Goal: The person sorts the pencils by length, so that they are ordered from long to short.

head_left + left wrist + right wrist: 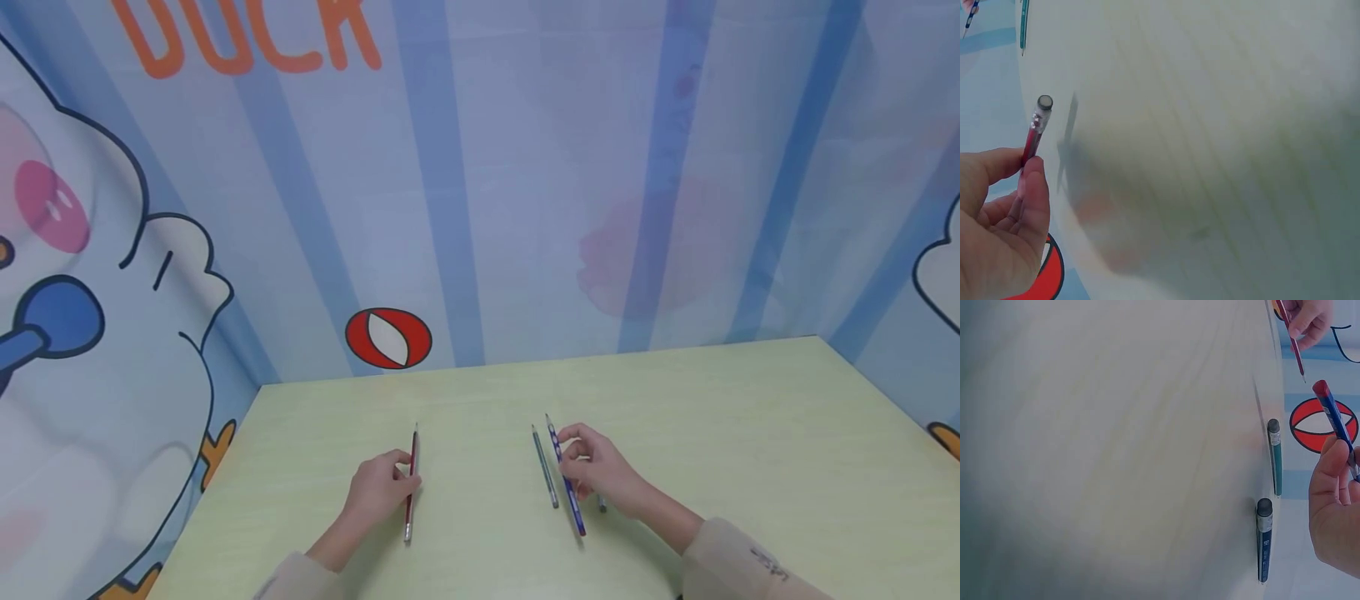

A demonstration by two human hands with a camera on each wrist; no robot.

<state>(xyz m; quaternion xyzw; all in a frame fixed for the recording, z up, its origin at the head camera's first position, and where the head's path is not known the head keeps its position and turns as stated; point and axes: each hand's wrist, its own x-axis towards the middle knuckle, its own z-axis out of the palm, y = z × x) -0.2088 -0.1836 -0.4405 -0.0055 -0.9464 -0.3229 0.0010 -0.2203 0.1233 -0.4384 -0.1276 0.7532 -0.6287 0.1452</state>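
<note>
My left hand pinches a dark red pencil between thumb and fingers, its sharpened tip toward the back of the table. In the left wrist view the pencil's metal band and grey eraser stick out above the fingers, over a shadow on the tabletop. My right hand pinches a blue patterned pencil with a red end, tip also pointing away. Just left of it a green pencil lies on the table. A dark blue pencil lies on the other side, mostly hidden by the right hand in the head view.
The pale yellow-green table ends at a blue striped backdrop at the back and sides. Printed on this are a red and white ball and a large white cartoon figure at left.
</note>
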